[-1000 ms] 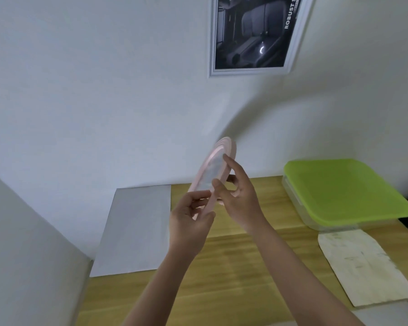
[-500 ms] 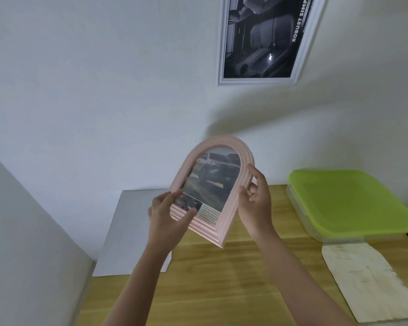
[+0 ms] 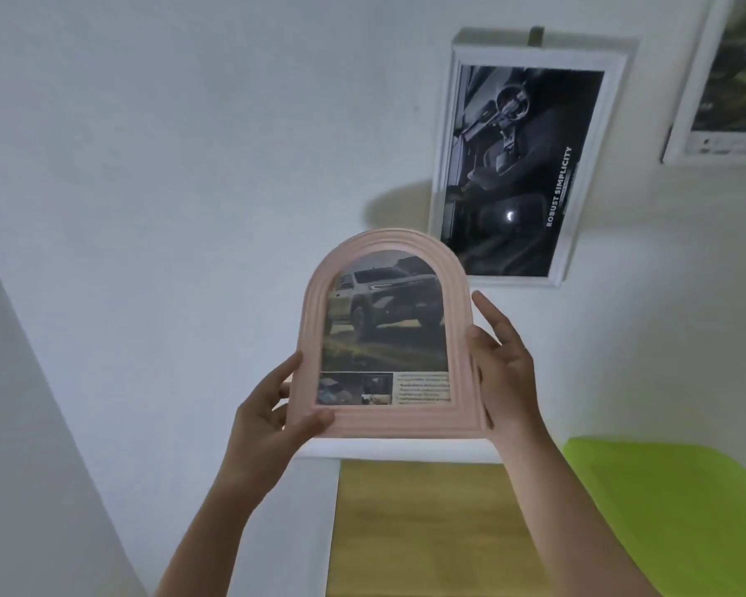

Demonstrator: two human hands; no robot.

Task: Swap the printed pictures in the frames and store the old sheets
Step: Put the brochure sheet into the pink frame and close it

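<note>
Pink arched frame (image 3: pixel 386 338) held upright at frame centre, front toward camera, car print (image 3: pixel 384 325) inside; left hand (image 3: pixel 272 420) grips its lower left corner, thumb over the front; right hand (image 3: pixel 502 368) grasps the right edge, fingers apparently behind; white-framed poster (image 3: pixel 522 165) on wall, upper right; green lid (image 3: pixel 681 501) lower right

My left hand (image 3: pixel 268 417) and right hand (image 3: pixel 502 372) hold a pink frame (image 3: pixel 306 321) that looks like matt moulded plastic, ribbed in smooth ridges round its arch. The print (image 3: pixel 384 329) inside is paper with a faint sheen over it. On the wall, a white frame (image 3: pixel 442 165) looks smooth and painted, and its dark poster (image 3: pixel 517 165) is glossy, carrying a bright glare spot. The table (image 3: pixel 423 532) below is pale wood with visible grain. The green lid (image 3: pixel 681 501) looks like smooth plastic.
</note>
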